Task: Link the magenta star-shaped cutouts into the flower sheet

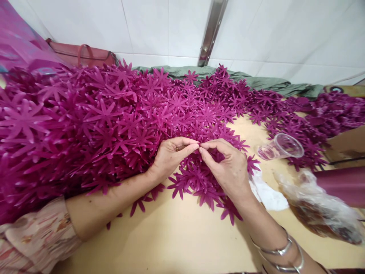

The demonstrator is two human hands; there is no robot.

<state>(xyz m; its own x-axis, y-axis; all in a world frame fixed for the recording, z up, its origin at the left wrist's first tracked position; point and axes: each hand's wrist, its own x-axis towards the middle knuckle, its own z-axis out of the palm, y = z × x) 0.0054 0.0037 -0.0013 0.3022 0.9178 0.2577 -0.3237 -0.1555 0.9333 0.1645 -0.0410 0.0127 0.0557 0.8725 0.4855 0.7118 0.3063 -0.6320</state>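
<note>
Our left hand and right hand pinch fingertips together on something too small to tell, above the petals; we should keep that pinch light.

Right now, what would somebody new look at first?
The huge heap of magenta flower shapes, covering the table's left and back. Next, the left hand and right hand pinching fingertips together over them in the middle. A clear plastic cup lies tipped at right.
</note>
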